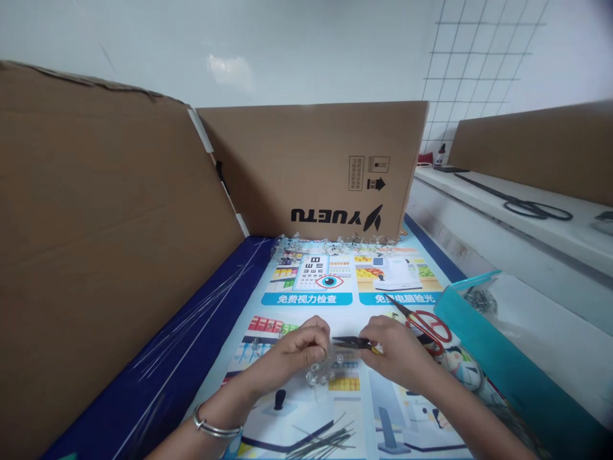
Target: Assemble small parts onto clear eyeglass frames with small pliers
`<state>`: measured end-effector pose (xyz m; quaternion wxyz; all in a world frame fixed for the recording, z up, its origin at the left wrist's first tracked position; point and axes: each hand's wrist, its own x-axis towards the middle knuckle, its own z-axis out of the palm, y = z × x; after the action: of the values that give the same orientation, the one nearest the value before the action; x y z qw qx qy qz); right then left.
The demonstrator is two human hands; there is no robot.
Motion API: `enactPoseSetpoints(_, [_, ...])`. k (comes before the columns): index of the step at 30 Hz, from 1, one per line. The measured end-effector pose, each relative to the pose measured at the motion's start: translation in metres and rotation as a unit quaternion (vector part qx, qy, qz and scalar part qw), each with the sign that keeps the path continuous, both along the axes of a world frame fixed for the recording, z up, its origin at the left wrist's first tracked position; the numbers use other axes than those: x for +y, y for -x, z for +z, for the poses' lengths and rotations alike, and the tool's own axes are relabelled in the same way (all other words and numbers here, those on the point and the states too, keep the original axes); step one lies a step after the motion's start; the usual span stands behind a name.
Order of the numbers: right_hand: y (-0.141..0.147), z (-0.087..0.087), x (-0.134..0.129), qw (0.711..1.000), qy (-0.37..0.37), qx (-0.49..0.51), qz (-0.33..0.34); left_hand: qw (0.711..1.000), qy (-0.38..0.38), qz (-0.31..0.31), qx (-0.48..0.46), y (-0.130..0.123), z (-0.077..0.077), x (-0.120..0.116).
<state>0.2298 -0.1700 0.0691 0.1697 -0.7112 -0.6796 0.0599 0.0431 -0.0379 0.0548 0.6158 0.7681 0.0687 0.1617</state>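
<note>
My left hand (306, 345) is closed in a pinch on a small cluster of clear beads (317, 374) that hangs below the fingers. What the beads are strung on is too fine to make out. My right hand (387, 345) grips black-jawed pliers (349, 342) with a bit of yellow handle showing. The pliers' tips point left, close to the left fingertips; whether they touch anything there I cannot tell. Just beyond the right hand lie red-handled scissors (428, 329) with dark blades. A bundle of thin wire pieces (325, 441) rests on the printed mat near the front edge.
Cardboard panels stand at the left (105, 223) and the back (306, 166). Clear beaded pieces (335, 245) line the back panel's foot. A teal-edged box (517, 358) holding coiled wire (480, 300) sits at right. Black scissors (531, 207) lie on a white ledge. Loose thin strands (191, 326) lie left.
</note>
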Motion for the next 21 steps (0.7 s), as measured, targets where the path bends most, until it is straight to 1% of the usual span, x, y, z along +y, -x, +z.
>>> enactPoseSetpoints(4, [0.0,0.001,-0.001,1.0,0.005,0.008,0.029,1.0,-0.014,0.008,0.0,-0.001,0.004,-0.001])
enactPoseSetpoints(9, [0.006,0.003,-0.002,0.999,0.015,0.002,0.035,0.999,-0.017,0.038,-0.004,-0.002,0.001,-0.003])
enactPoseSetpoints(16, [0.016,0.009,-0.005,1.0,0.021,0.0,0.007,0.996,-0.023,0.079,-0.016,-0.005,-0.001,-0.008])
enactPoseSetpoints(21, [0.022,0.007,-0.007,0.999,0.031,-0.002,-0.022,0.995,-0.041,0.093,-0.023,-0.006,-0.002,-0.009])
